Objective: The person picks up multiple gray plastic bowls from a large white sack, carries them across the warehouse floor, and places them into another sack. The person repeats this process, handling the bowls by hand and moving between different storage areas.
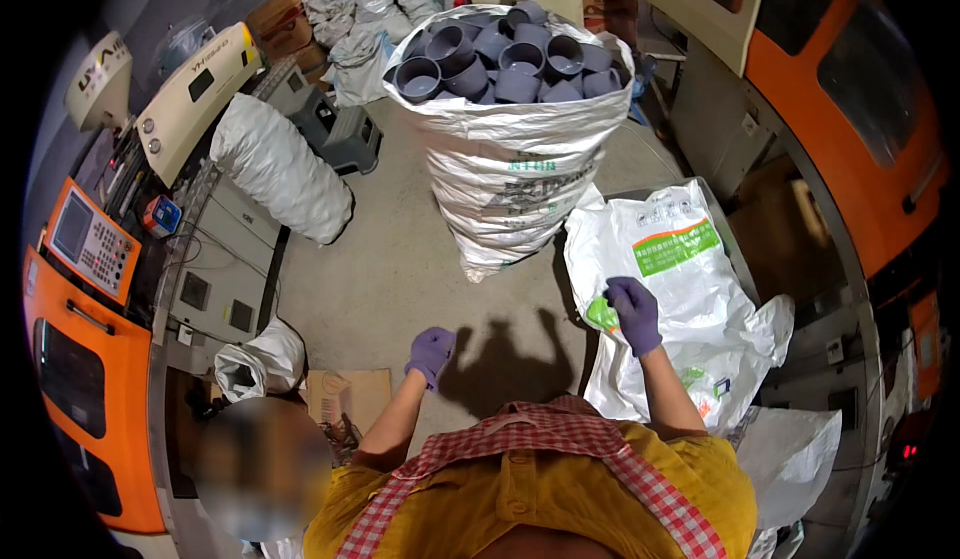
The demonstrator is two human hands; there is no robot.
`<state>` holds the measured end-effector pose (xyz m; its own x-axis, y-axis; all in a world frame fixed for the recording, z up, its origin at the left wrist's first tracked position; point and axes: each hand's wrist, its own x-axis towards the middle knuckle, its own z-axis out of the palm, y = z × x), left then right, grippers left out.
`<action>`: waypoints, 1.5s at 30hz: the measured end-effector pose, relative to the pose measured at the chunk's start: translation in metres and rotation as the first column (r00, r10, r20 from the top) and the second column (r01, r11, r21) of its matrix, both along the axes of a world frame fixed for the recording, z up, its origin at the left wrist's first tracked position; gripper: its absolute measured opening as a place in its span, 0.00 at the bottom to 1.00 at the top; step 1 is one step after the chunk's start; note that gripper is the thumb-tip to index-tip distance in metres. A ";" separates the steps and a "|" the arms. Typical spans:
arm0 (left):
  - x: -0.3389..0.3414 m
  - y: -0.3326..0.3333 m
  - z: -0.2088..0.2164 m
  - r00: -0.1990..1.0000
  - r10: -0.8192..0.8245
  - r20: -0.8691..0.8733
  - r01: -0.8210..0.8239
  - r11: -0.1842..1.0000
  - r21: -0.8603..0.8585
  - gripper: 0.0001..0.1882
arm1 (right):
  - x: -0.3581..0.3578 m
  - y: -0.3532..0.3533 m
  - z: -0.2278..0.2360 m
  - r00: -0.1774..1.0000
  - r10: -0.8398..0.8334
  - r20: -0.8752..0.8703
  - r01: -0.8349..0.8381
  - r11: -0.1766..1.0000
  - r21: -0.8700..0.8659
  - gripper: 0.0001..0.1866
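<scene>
My left hand (430, 354), in a purple glove, hangs over the bare floor with its fingers curled in; nothing sticks out of it. In a matching glove, my right hand (635, 316) is in front of a flat white plastic sack (672, 277) with a green and orange print. The fingers of that hand are bent closed, and whether they pinch any of the sack is hidden. Ahead of me stands a tall white woven sack (520, 164), filled to the top with grey-purple cup-shaped plastic parts (521, 59).
Orange and cream machines (95, 339) line the left side, and an orange machine (850, 109) the right. A bulging white sack (280, 169) leans at the left beside a grey step stool (350, 139). A cardboard piece (348, 399) lies near my left arm. Further sacks (360, 54) are piled behind.
</scene>
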<state>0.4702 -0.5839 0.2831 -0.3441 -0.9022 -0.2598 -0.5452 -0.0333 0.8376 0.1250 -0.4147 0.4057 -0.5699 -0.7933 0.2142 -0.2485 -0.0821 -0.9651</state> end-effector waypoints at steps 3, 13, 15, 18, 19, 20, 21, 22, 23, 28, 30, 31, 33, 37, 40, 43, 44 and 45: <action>-0.008 -0.045 -0.009 0.980 0.162 -0.117 -0.186 0.955 -0.231 0.12 | -0.014 -0.069 0.017 0.999 0.042 -0.030 -0.043 0.999 -0.007 0.11; -0.126 -0.239 0.135 0.946 0.190 0.261 0.085 0.633 -0.770 0.34 | -0.036 -0.310 0.123 0.840 0.124 -0.528 -0.269 0.941 -0.207 0.11; -0.149 -0.268 0.151 0.913 0.228 0.339 0.156 0.573 -0.805 0.35 | -0.038 -0.363 0.142 0.744 0.051 -0.666 -0.297 0.919 -0.261 0.13; -0.168 -0.312 0.165 0.864 0.187 0.467 0.386 0.349 -0.854 0.35 | -0.034 -0.436 0.171 0.576 0.049 -0.816 -0.338 0.923 -0.183 0.17; -0.172 -0.326 0.167 0.849 0.164 0.503 0.454 0.262 -0.851 0.35 | -0.033 -0.464 0.171 0.509 0.021 -0.860 -0.353 0.917 -0.186 0.19; -0.181 -0.338 0.170 0.876 0.131 0.464 0.441 0.170 -0.881 0.31 | -0.033 -0.482 0.177 0.419 0.105 -0.902 -0.331 0.943 -0.043 0.20; -0.186 -0.350 0.169 0.875 0.103 0.473 0.457 0.147 -0.877 0.28 | -0.036 -0.500 0.173 0.359 0.128 -0.925 -0.262 0.965 0.032 0.20; -0.191 -0.362 0.171 0.873 0.076 0.481 0.472 0.111 -0.874 0.26 | -0.040 -0.519 0.166 0.299 0.143 -0.943 -0.181 0.979 0.091 0.21; -0.195 -0.374 0.174 0.870 0.046 0.491 0.487 0.068 -0.871 0.24 | -0.046 -0.536 0.160 0.243 0.160 -0.957 -0.090 0.986 0.142 0.22; -0.195 -0.418 0.193 0.774 -0.337 0.536 0.560 -0.030 -0.828 0.10 | -0.080 -0.562 0.152 0.395 0.055 -0.917 0.101 0.990 0.103 0.11; -0.193 -0.415 0.208 0.695 -0.447 0.564 0.653 0.062 -0.755 0.09 | -0.095 -0.548 0.157 0.588 -0.173 -0.790 0.204 0.977 -0.062 0.13; -0.194 -0.414 0.213 0.642 -0.506 0.576 0.701 0.083 -0.708 0.08 | -0.106 -0.538 0.158 0.668 -0.301 -0.680 0.281 0.949 -0.143 0.14; -0.188 -0.416 0.227 0.567 -0.588 0.577 0.744 0.065 -0.665 0.11 | -0.116 -0.515 0.161 0.939 -0.307 -0.157 0.279 0.944 -0.178 0.15; -0.186 -0.431 0.219 0.487 -0.723 0.489 0.766 0.084 -0.638 0.09 | -0.098 -0.452 0.147 0.572 0.129 0.810 0.328 0.869 -0.370 0.13; -0.196 -0.423 0.233 0.404 -0.655 0.639 0.856 0.024 -0.517 0.08 | -0.058 -0.405 0.134 0.386 0.377 0.842 0.338 0.792 -0.509 0.13; -0.207 -0.422 0.232 0.349 -0.714 0.606 0.860 -0.013 -0.510 0.12 | -0.027 -0.367 0.124 0.313 0.519 0.795 0.372 0.703 -0.606 0.13; -0.208 -0.425 0.226 0.377 -0.758 0.532 0.841 0.039 -0.540 0.18 | -0.016 -0.357 0.124 0.325 0.523 0.788 0.386 0.687 -0.615 0.12; -0.210 -0.423 0.227 0.363 -0.760 0.540 0.874 0.076 -0.481 0.20 | -0.004 -0.348 0.126 0.335 0.527 0.781 0.397 0.672 -0.624 0.12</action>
